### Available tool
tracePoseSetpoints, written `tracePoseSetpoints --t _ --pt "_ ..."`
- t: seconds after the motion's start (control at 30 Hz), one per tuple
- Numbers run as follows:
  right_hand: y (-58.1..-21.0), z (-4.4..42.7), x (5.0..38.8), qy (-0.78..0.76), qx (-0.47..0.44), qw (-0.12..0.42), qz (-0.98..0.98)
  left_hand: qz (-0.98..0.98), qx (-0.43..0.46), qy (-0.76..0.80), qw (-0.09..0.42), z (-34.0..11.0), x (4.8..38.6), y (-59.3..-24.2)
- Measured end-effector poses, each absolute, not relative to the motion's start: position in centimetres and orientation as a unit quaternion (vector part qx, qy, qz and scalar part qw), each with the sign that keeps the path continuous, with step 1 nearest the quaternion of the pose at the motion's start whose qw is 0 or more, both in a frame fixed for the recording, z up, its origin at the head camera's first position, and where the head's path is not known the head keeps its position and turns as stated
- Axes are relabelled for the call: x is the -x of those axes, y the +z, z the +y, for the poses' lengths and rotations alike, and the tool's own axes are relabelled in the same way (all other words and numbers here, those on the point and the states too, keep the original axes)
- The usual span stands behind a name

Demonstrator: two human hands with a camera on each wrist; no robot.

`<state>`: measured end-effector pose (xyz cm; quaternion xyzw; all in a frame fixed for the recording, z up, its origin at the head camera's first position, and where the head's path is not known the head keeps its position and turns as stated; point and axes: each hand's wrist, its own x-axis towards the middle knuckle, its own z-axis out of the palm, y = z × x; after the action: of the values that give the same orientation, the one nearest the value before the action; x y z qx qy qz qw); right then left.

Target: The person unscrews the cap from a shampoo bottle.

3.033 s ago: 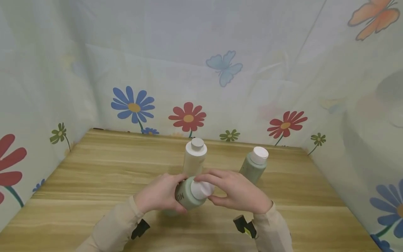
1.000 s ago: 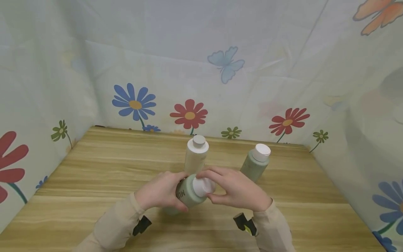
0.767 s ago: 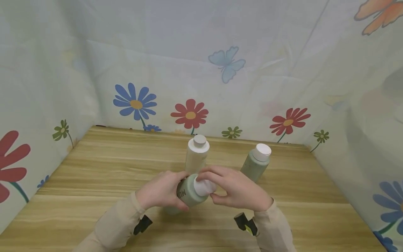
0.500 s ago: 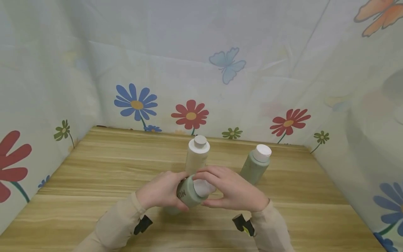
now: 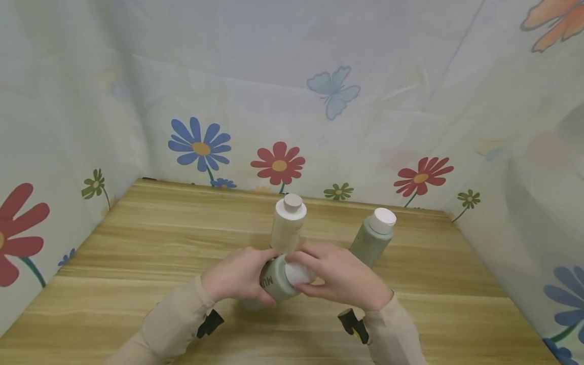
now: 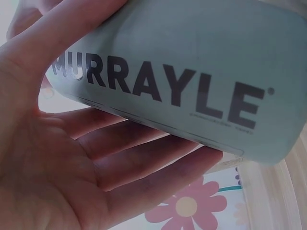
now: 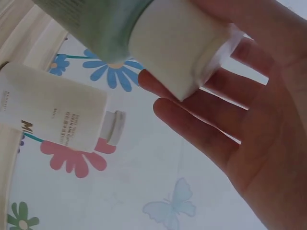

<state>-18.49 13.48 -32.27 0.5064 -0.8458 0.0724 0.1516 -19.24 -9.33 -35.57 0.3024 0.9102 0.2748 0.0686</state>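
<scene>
A pale green bottle (image 6: 201, 57) lettered MURRAYLE leans to the right over the table in the head view. Its body is gripped by my left hand (image 5: 239, 276), thumb on one side and fingers on the other. My right hand (image 5: 342, 276) pinches the white cap (image 7: 165, 45) between thumb and fingers. The cap sits against the bottle's shoulder; part of it is hidden by the fingers. Just behind the hands stands a white bottle (image 5: 288, 225) with a narrow greyish cap. A second green bottle (image 5: 371, 243) with a white cap stands to the right, its base partly hidden by my right hand.
The wood-grain table (image 5: 182, 228) lies beneath everything. A pale cloth (image 5: 255, 91) printed with flowers and butterflies hangs at the back and sides. Dark wrist mounts (image 5: 211, 323) sit at both sleeves.
The right thumb and fingers spread on the cap about half a second ago and now pinch it again. The left hand keeps its grip; the head view has shifted slightly.
</scene>
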Motion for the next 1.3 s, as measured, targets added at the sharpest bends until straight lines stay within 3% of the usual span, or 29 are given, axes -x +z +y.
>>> tracePoseSetpoints --t 0.37,0.77,0.93,1.07,1.3 --pt "-30.3 13.6 17.6 0.082 -0.552 0.190 -0.808 0.912 -0.290 0.284 0.062 -10.3 19.0 -34.5" --pt "-30.8 13.8 19.0 0.284 -0.495 0.231 -0.788 0.868 -0.303 0.387 0.068 -13.3 20.4 -33.8" --pt "-32.2 12.3 19.7 0.402 -0.422 0.187 -0.791 0.867 -0.269 0.419 0.035 -16.1 21.0 -33.0" --pt "-33.6 9.7 20.9 0.446 -0.394 0.119 -0.795 0.881 -0.237 0.410 0.007 -19.4 20.7 -32.4" --pt "-35.3 3.8 22.9 0.455 -0.376 -0.009 -0.807 0.898 -0.168 0.407 0.009 -24.3 20.6 -32.1"
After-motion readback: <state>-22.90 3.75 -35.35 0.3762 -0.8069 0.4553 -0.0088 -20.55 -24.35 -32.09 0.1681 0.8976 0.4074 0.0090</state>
